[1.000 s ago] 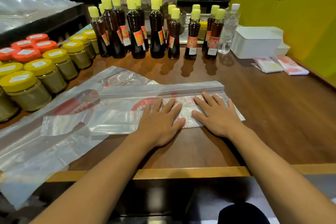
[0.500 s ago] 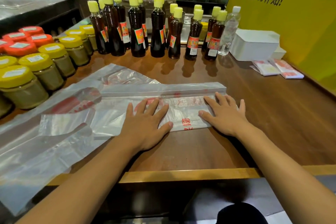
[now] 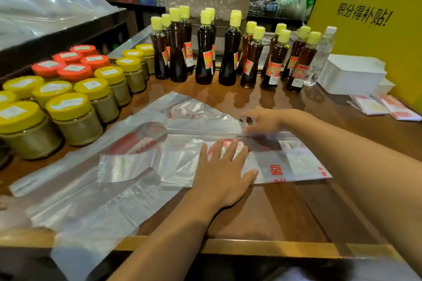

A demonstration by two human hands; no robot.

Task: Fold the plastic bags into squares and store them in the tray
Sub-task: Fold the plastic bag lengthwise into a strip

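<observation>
The wooden counter carried everything. A long clear plastic bag with red print lay flat across it, in front of the dark bottles, its loose end trailing off the near edge. Yellow- and red-lidded jars stood to the bag's left; a white tray sat beyond its right end, well apart, with folded bags beside it. The left hand pressed flat on the bag, fingers straight. The right hand was at the bag's far fold, blurred; its grip could not be told.
</observation>
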